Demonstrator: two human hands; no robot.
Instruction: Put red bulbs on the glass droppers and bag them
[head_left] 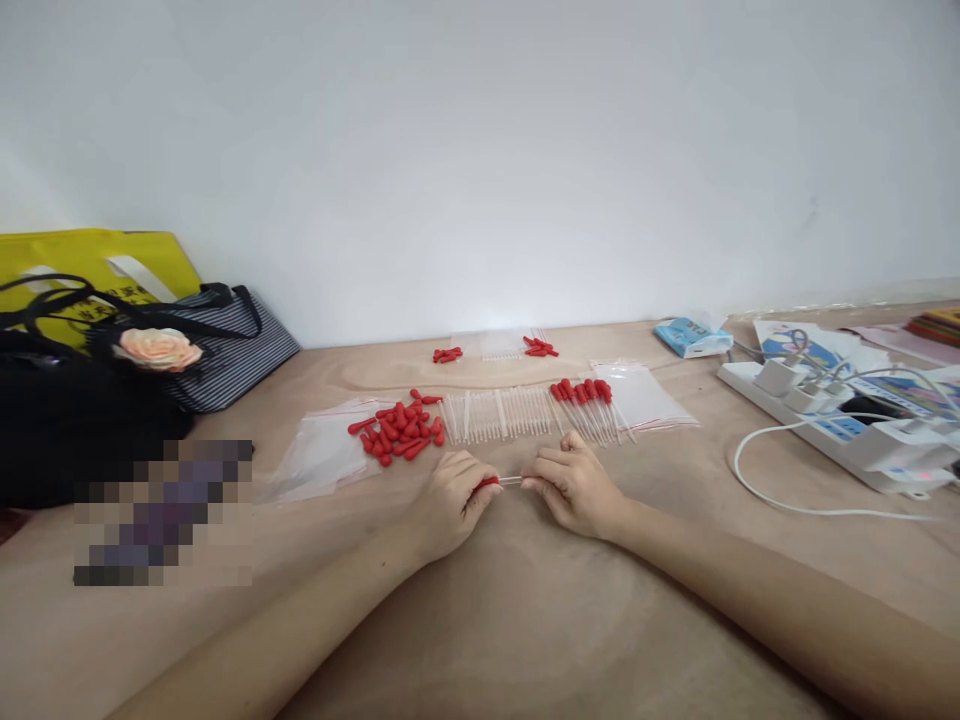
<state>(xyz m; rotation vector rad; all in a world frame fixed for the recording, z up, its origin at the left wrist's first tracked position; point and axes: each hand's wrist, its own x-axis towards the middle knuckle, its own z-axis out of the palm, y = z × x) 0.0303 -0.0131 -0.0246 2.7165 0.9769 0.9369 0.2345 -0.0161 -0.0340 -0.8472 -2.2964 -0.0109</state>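
Observation:
Low over the near part of the table, my left hand point(454, 497) pinches a red rubber dropper bulb point(487, 482). A thin clear dropper tube point(511, 480) runs from the bulb to my right hand point(574, 488), whose fingers are closed round its other end. Whether the tube sits inside the bulb is hidden by my left fingers. Just beyond my left hand lies a pile of loose red bulbs point(397, 432). A row of bare clear tubes point(495, 415) is laid out behind both hands. At its right end several tubes carry red bulbs, forming finished-looking droppers point(585, 395).
Clear zip bags lie left point(322, 450) and right point(645, 397) of the tubes. Smaller groups of red bulbs point(448, 355) sit near the wall. A white power strip point(825, 425) with cables is at right; bags point(240, 350) and a pixelated object point(165, 515) are at left.

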